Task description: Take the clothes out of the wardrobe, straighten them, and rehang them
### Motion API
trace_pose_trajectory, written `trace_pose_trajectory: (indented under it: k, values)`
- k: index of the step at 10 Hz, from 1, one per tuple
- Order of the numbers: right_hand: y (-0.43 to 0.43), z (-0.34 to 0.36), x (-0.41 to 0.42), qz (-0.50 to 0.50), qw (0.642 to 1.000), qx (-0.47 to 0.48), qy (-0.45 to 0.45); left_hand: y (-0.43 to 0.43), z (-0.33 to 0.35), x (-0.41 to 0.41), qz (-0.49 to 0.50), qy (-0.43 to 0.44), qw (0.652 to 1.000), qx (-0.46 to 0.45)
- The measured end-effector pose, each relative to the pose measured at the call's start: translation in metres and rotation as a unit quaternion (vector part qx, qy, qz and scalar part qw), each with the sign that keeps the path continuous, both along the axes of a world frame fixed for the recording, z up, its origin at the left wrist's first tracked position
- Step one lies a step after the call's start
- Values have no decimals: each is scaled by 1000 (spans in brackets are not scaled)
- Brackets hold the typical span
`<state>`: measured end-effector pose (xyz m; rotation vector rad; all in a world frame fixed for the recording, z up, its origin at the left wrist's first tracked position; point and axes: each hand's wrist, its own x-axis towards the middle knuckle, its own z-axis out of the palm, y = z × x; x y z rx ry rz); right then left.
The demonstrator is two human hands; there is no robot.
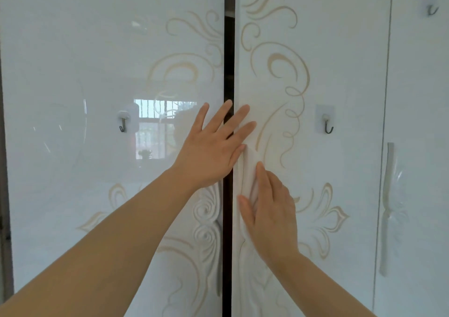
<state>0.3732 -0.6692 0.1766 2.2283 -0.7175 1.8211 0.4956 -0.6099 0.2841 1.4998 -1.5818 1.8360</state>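
Left hand (pixel 209 154) spans the wardrobe door gap (pixel 229 61), right hand (pixel 272 212) on right door (pixel 340 73).

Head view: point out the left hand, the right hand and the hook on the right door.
left hand (pixel 209 151), head view, back of the hand.
right hand (pixel 272 209), head view, back of the hand.
right-door hook (pixel 326 123), head view, its metal stem.

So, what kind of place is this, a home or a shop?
Most likely a bedroom at home. The glossy white wardrobe doors carry gold scrolls, stick-on hooks sit on them, and the left door reflects a barred window.
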Motion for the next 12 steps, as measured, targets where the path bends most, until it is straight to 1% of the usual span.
trace_pose_trajectory:
  k: [2, 3, 4, 6, 8, 9, 10, 11, 12]
  values:
    - [-30, 2, 54, -58, 998, 0, 8, -28, -5, 49, 19, 46, 998, 49]
    - [-42, 2, 72, -69, 998, -3, -5, -40, -8, 65, 1, 33, 999, 34]
    - [-52, -4, 79, -74, 997, -27, -19, -49, -9, 72, -22, 13, 1000, 0]
    - [-65, -13, 87, -89, 992, -76, -48, -56, -12, 78, -35, 2, 999, -25]
    - [-61, -15, 88, -107, 991, -73, -30, -55, -15, 78, -41, 23, 999, -18]
    - [-54, -13, 79, -117, 992, -39, 15, -53, -22, 75, -34, 46, 998, -23]
    - [-44, -12, 68, -119, 989, 18, 83, -45, -37, 69, -23, 83, 996, -13]
    - [-41, -22, 49, -100, 976, 74, 179, -30, -64, 61, -19, 151, 988, 20]
    - [-31, -33, 24, -96, 953, 116, 264, -10, -87, 47, 16, 246, 966, 81]
